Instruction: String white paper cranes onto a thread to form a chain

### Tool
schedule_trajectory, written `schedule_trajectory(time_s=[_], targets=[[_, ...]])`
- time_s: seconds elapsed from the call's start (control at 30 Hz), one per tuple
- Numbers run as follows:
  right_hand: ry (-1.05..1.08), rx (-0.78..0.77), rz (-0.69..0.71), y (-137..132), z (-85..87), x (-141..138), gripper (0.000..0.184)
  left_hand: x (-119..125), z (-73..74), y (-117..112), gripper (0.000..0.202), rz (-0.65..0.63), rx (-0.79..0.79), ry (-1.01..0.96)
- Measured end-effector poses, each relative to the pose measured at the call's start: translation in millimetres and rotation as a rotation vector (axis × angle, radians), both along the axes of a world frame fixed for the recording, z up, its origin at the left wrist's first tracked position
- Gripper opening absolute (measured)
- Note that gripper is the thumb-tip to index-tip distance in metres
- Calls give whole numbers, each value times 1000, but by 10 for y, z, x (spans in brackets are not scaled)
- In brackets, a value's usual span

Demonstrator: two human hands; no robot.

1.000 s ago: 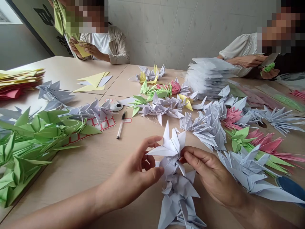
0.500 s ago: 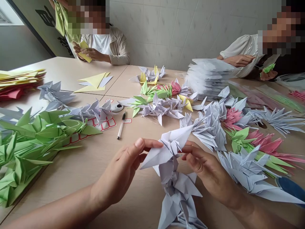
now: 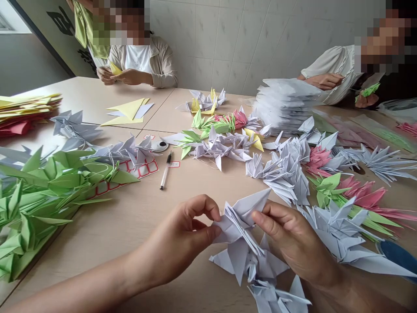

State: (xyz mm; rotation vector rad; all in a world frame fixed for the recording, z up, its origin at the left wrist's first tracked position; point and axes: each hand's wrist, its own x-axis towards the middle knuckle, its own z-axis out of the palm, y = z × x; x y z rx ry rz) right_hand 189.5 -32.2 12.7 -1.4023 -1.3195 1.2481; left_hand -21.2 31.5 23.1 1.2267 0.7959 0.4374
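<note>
A white folded paper crane (image 3: 239,221) is between my hands, above the table near its front edge. My left hand (image 3: 192,234) pinches its left wing between thumb and forefinger. On the other side, my right hand (image 3: 286,230) grips the right wing, thumb in front. Below hang more white cranes (image 3: 276,295), overlapping the held one in a chain; what joins them is hidden. Close to my right forearm lies a bunch of white cranes (image 3: 339,230).
Green cranes (image 3: 48,187) heap at left. A pen (image 3: 166,171) lies mid-table near mixed cranes (image 3: 221,145). Clear plastic packets (image 3: 283,104) stack at the back. One co-worker's hands (image 3: 127,76) hold yellow paper; another's hand (image 3: 365,100) holds a green piece.
The held crane has turned and shifted slightly right, with the chain below swinging right. My fingers have moved onto its wings. The far co-worker's yellow paper has moved lower.
</note>
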Motion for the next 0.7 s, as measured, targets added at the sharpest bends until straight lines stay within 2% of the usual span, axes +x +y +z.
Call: schedule_trajectory(time_s=[0.1,0.2,0.33,0.57,0.7], targets=[[113,-36,13,11,-30,6,24,10,4,8,14,-5,-47,-67],[70,-48,30,4,-16,-14,24,25,32,11,23,-1,-61,-102],[-3,-57,45,-16,30,-63,29,4,51,12,38,-22,-50,-41],[0,-47,44,-14,36,-82,26,-35,79,-6,27,-73,-80,-43],[9,-38,32,-28,24,-71,25,10,107,2,40,-116,-109,-46]])
